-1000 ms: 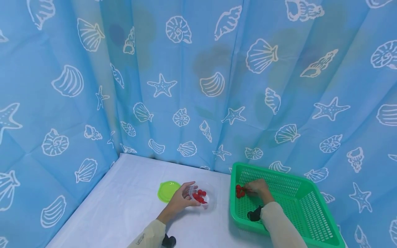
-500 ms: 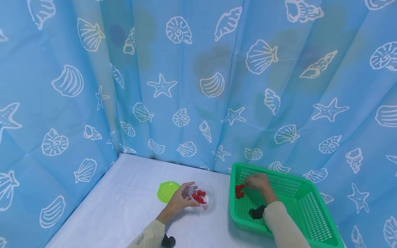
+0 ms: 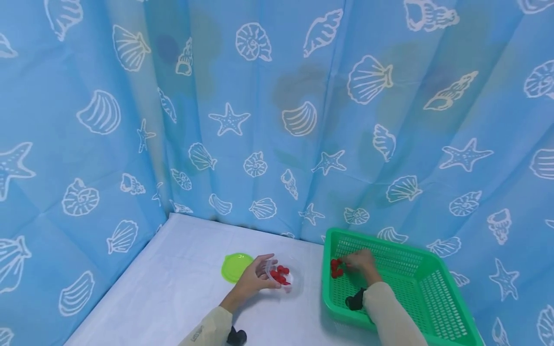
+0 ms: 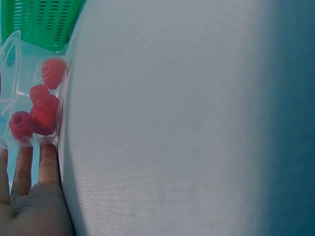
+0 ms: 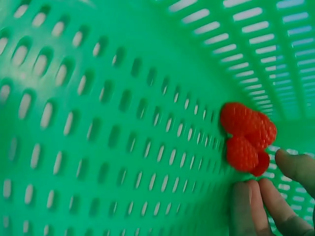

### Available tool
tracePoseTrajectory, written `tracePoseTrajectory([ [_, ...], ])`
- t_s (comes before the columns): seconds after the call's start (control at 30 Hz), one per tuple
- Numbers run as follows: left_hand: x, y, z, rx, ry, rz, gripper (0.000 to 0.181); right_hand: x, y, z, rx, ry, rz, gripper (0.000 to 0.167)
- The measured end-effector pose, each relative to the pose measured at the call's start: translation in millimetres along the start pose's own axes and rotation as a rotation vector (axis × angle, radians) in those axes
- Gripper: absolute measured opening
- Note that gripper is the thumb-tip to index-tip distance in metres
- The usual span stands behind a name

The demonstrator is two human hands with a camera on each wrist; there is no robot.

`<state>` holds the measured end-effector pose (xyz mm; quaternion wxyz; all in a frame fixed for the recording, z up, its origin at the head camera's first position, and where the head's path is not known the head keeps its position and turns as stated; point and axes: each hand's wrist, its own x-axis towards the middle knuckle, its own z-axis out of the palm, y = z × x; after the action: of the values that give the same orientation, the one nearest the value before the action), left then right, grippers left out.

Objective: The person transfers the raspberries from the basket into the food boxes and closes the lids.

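Note:
My left hand (image 3: 251,283) holds a clear plastic container (image 3: 296,287), thumb on the near side and fingers on the far side. Several raspberries (image 3: 280,275) lie inside it, seen closer in the left wrist view, where my fingers (image 4: 48,164) touch the container's wall. Inside the green basket (image 3: 327,293), my right hand (image 3: 361,264) reaches toward a small cluster of raspberries (image 5: 246,135) near the left wall. In the right wrist view, thumb and fingers stand apart, close beside the lowest raspberry, with nothing visibly pinched between them.
A lime-green lid (image 3: 235,267) lies on the white tabletop (image 3: 190,259), left of the container. The basket's raised, slotted walls surround the right hand. A blue shell-patterned curtain (image 3: 268,120) hangs along the back and left sides.
My right hand drew back slightly from the basket's raspberries half a second ago and is now close to them again. My left hand keeps its hold on the container.

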<state>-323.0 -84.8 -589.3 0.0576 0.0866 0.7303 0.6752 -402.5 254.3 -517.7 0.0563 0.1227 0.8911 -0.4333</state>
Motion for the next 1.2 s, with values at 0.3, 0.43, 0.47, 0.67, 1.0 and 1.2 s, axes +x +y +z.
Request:
tracePoseTrajectory([
  [0.3,1.0,6.7,5.7,0.013,-0.004,-0.003,0.083,-5.6,-9.7,1.9,-0.123,0.073,-0.002,0.037],
  [0.43,1.4,7.8,6.4,0.024,0.002,0.0,0.083,-7.7,-9.9,0.8,-0.125,0.083,0.003,0.029],
  [0.47,1.5,7.8,6.5,0.029,0.004,0.001,0.083,-8.0,-9.8,0.4,-0.119,0.081,0.004,0.028],
  [0.67,0.6,5.5,5.9,0.013,-0.005,-0.004,0.082,-12.8,-9.5,-2.6,-0.032,0.06,0.003,0.02],
  [1.0,0.6,1.5,1.6,0.013,-0.003,0.012,0.082,-11.1,-18.4,-13.2,0.2,-0.056,-0.113,0.035],
  [1.2,0.6,1.5,-0.4,0.009,-0.002,0.0,0.084,-22.2,-42.1,-17.5,0.407,-0.162,-0.181,0.042],
])
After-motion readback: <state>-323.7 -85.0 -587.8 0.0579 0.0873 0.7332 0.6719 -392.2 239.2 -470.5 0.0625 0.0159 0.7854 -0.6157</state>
